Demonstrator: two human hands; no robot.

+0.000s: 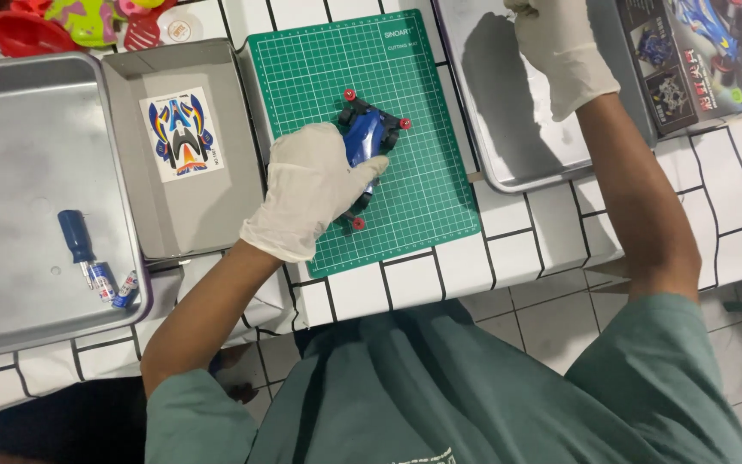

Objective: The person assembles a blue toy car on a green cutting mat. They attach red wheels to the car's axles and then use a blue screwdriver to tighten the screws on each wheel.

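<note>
Head view, left hand (315, 189): gloved in white; laid flat over the near side of the toy car chassis (369, 137), fingers spread and pressing rather than curled; thumb side against the blue body; a hold-down, not a pinch

Head view, toy car chassis: blue body with black frame, lying on the green cutting mat (362, 129); small red rollers at the corners, two beyond the fingertips, one just below the palm; partly hidden under the glove

Head view, right hand (560, 51): gloved too; up over the metal tray (517, 163) well off from the chassis; fingers bunched at the top edge of the picture; cannot tell whether anything small is pinched there

Handling, as a judgement: light plastic, stiff but brittle at the thin roller arms; likely to skate on the smooth mat unless pressed down; smooth gloves add some slip

Where to take hold: across the broad blue middle, sides between thumb and fingers; not by the red rollers or the black bumper tips, probably the first parts to snap

Left of the grip: grey box lid (186, 146) with a coloured sticker sheet (180, 135); further left a second tray (36, 198) holding a blue-handled screwdriver (76, 239)

Beyond the right hand: printed kit box (697, 60)
</note>
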